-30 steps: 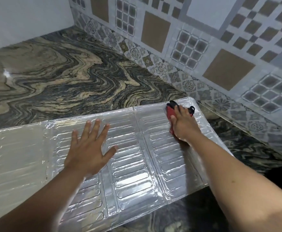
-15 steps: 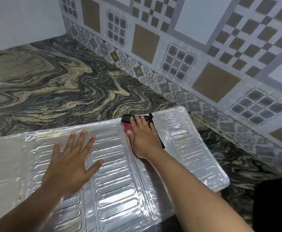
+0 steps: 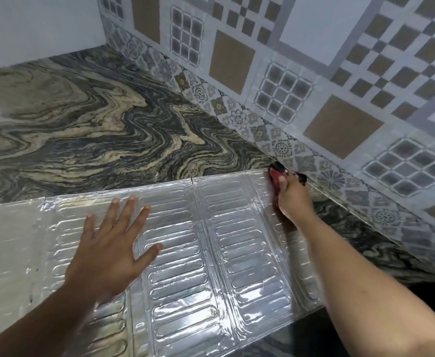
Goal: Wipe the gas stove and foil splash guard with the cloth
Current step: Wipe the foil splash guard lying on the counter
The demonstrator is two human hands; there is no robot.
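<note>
The silver foil splash guard lies flat on the marble counter, its ribbed panels unfolded side by side. My left hand rests palm down on a middle panel with fingers spread, holding nothing. My right hand presses a red and black cloth onto the far right corner of the guard, close to the tiled wall. Most of the cloth is hidden under my fingers. No gas stove is in view.
The swirled dark marble counter stretches behind the guard to a white wall at the far left. A patterned tiled wall runs along the right side, right beside my right hand. A dark gap lies at the lower right.
My right hand slid the cloth left along the guard's far edge, then back right to the far right corner. My left hand stayed pressed flat on the foil.
</note>
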